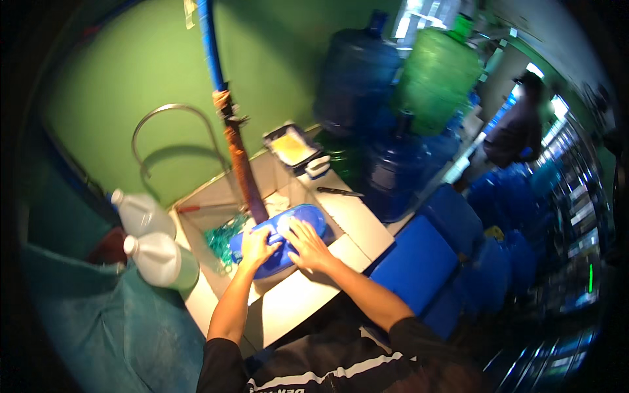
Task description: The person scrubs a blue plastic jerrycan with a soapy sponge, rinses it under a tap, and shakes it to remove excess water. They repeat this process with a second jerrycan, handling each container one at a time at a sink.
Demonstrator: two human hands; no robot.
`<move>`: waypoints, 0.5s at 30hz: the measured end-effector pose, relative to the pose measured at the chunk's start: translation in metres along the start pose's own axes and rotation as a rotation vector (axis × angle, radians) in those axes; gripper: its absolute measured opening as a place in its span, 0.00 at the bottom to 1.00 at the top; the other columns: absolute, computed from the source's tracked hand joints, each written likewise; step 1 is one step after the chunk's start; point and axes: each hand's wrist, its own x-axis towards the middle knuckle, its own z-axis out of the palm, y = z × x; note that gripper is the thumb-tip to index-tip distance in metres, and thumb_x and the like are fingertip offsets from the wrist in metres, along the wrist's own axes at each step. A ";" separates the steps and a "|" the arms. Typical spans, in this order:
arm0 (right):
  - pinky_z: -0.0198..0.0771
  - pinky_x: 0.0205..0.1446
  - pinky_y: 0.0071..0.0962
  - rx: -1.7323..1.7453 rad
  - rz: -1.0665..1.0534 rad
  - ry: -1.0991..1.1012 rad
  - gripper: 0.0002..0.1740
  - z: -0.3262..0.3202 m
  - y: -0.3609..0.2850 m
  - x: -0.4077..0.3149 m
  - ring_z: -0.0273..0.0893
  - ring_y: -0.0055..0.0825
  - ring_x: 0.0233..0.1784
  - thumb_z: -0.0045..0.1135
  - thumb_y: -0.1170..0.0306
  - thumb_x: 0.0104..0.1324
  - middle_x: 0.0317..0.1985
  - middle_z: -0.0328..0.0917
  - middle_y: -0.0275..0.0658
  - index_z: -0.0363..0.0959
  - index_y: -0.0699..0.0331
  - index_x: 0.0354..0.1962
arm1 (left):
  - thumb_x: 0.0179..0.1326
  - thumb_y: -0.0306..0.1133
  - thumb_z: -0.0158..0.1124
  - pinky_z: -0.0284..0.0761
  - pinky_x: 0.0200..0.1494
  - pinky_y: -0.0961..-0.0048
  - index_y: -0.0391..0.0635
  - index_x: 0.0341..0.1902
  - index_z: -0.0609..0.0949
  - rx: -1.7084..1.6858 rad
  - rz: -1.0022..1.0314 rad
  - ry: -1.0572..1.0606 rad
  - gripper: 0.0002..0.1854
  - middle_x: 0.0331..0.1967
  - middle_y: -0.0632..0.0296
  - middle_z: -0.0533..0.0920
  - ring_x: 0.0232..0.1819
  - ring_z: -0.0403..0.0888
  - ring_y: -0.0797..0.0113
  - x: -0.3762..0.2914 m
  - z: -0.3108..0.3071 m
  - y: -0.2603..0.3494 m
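A blue plastic water container (275, 266) lies on its side across a tiled basin (339, 245). My left hand (258, 248) is curled around its raised handle area near the left end. My right hand (308, 245) rests on top of the container with its fingers spread. A whitish patch shows at those fingertips, and I cannot tell whether it is foam, a pad or glare. Teal mesh or stringy material (223, 238) lies in the basin beside my left hand. A pipe wrapped in orange-brown material (241, 162) reaches down behind the container.
Two translucent plastic jugs (159, 260) stand on the left rim. A knife (339, 191), a white brush-like item (318, 166) and a tray with a yellow pad (290, 146) lie on the right ledge. Large water bottles (437, 78) are stacked behind. A person (516, 127) stands farther right.
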 end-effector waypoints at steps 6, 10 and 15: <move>0.49 0.75 0.52 -0.152 -0.188 -0.387 0.32 0.034 0.052 0.083 0.68 0.37 0.67 0.64 0.42 0.58 0.56 0.78 0.37 0.81 0.58 0.49 | 0.63 0.45 0.66 0.57 0.74 0.53 0.45 0.69 0.75 -0.271 -0.275 0.364 0.32 0.68 0.48 0.72 0.72 0.66 0.46 -0.069 0.002 -0.036; 0.50 0.75 0.53 0.038 -0.225 -0.338 0.29 0.036 0.065 0.090 0.69 0.39 0.66 0.66 0.45 0.57 0.51 0.80 0.42 0.81 0.61 0.45 | 0.69 0.32 0.60 0.74 0.61 0.57 0.45 0.68 0.74 -0.381 -0.218 0.330 0.24 0.62 0.46 0.74 0.62 0.75 0.46 -0.090 -0.010 -0.049; 0.48 0.76 0.51 0.095 -0.213 -0.363 0.28 0.031 0.064 0.099 0.70 0.41 0.65 0.68 0.47 0.56 0.49 0.81 0.45 0.82 0.62 0.43 | 0.70 0.37 0.59 0.77 0.51 0.53 0.44 0.59 0.73 -0.211 -0.289 0.196 0.17 0.49 0.49 0.73 0.48 0.78 0.43 -0.081 -0.023 -0.047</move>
